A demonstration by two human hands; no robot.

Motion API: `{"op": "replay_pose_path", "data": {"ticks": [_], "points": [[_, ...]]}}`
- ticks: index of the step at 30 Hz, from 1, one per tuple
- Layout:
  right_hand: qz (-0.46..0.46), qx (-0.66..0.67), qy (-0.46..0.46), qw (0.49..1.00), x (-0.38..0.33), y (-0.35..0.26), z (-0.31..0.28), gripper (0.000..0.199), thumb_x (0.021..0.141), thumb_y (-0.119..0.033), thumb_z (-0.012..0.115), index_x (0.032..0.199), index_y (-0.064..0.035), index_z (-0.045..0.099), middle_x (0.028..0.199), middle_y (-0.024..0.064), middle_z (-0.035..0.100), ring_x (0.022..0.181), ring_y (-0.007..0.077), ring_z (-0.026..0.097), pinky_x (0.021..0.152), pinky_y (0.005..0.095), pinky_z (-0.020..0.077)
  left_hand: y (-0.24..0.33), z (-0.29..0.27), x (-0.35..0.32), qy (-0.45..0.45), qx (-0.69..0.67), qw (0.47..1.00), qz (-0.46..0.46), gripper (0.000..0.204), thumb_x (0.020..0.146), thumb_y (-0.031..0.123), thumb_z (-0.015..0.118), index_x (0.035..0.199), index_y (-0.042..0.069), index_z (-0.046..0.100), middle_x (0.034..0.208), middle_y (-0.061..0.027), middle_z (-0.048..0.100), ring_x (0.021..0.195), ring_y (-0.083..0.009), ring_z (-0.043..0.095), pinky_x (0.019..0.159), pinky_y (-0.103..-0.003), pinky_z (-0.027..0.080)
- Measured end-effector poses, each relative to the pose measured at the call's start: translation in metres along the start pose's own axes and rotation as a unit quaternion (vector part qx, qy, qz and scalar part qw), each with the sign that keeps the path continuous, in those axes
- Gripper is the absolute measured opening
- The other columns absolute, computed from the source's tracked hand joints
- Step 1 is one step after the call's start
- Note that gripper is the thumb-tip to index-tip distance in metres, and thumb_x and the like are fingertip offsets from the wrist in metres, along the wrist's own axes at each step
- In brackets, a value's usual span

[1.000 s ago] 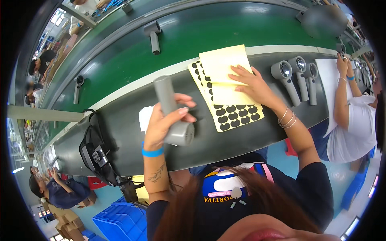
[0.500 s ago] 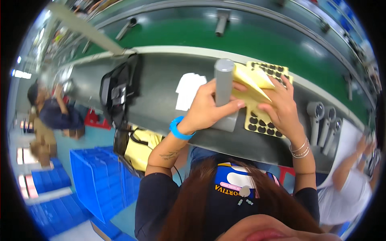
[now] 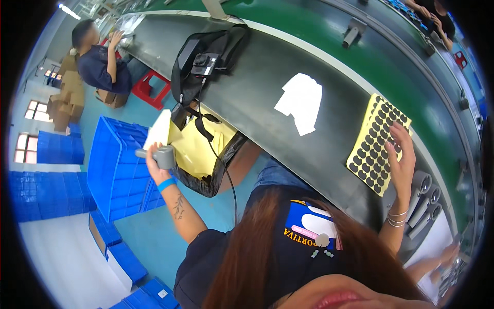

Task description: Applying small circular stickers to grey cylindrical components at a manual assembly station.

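My left hand (image 3: 153,164) is out at the left, off the table, closed on a grey hair-dryer-shaped housing (image 3: 164,156) with a round head. A pale sheet (image 3: 160,129) stands up at its fingertips; whether they pinch it I cannot tell. Beside it a black-lined box (image 3: 198,190) holds crumpled yellow backing paper (image 3: 198,149). My right hand (image 3: 404,157), fingers apart, is at the right edge of a yellow sheet of round black stickers (image 3: 371,147) on the table. Nothing shows in its grasp.
White papers (image 3: 302,100) lie mid-table. A black bag (image 3: 190,67) with a small cabled device (image 3: 204,64) sits farther left. Similar grey housings (image 3: 422,183) stand at the right. A blue crate (image 3: 121,170) and red stool (image 3: 152,88) are on the floor. People work at both sides.
My left hand has swung from over the table out left to the box, carrying the grey housing. My right hand has let go of the yellow paper. The view has turned left.
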State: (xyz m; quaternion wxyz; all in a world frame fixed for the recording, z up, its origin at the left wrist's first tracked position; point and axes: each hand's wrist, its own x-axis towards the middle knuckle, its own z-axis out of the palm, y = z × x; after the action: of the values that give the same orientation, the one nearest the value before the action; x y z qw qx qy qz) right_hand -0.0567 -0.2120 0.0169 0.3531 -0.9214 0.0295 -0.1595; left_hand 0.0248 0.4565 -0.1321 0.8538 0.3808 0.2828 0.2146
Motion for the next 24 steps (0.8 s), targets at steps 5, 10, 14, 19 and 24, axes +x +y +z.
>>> {"op": "replay_pose_path", "data": {"ticks": [5,10,14,19,24], "points": [[0.020,-0.014,0.031,0.999,-0.031,0.007,-0.009,0.031,0.086,-0.007,0.058,0.117,-0.0030,0.057,0.132,0.0109,0.051,0.119,0.0216,0.050,0.093,0.0316,0.0421,-0.090,-0.034,0.021,0.092,-0.007,0.985,-0.145,0.018,0.085,0.013,0.062,0.082,0.005,0.046,0.080,-0.0083,0.056,0.082,-0.0294,0.062,0.082,-0.043,0.053],[0.037,-0.019,0.045,0.998,-0.050,0.008,-0.023,0.030,0.086,-0.007,0.059,0.116,-0.0043,0.058,0.124,0.0107,0.056,0.111,0.0211,0.055,0.088,0.0302,0.0437,-0.090,-0.056,0.055,0.001,0.040,0.986,-0.161,0.020,0.086,0.011,0.060,0.071,0.008,0.046,0.074,-0.0038,0.054,0.083,-0.0253,0.060,0.086,-0.042,0.050],[0.083,-0.023,0.088,0.992,-0.057,0.039,-0.019,0.027,0.087,-0.008,0.060,0.114,-0.0044,0.058,0.118,0.0092,0.058,0.101,0.0192,0.059,0.082,0.0288,0.0467,-0.048,0.039,0.007,-0.123,0.069,0.990,-0.017,0.019,0.084,0.015,0.060,0.096,0.001,0.060,0.103,-0.0144,0.063,0.095,-0.0260,0.061,0.085,-0.040,0.051],[0.069,-0.043,0.186,0.979,-0.038,0.083,0.000,0.021,0.087,-0.007,0.059,0.106,0.0006,0.059,0.104,0.0128,0.060,0.089,0.0220,0.064,0.073,0.0287,0.0522,0.004,0.142,-0.063,-0.302,-0.093,0.948,0.022,0.036,0.093,0.021,0.050,0.120,-0.002,0.054,0.129,-0.0111,0.054,0.105,-0.0182,0.058,0.090,-0.032,0.049],[0.140,-0.112,0.290,0.940,-0.003,0.119,0.014,0.021,0.083,-0.014,0.063,0.100,-0.0013,0.065,0.089,0.0153,0.064,0.077,0.0255,0.064,0.071,0.0337,0.0506,-0.002,0.215,-0.126,-0.515,-0.158,0.839,-0.080,0.040,0.093,0.021,0.049,0.125,-0.003,0.047,0.129,-0.0118,0.051,0.085,-0.0184,0.057,0.079,-0.031,0.050]]}}
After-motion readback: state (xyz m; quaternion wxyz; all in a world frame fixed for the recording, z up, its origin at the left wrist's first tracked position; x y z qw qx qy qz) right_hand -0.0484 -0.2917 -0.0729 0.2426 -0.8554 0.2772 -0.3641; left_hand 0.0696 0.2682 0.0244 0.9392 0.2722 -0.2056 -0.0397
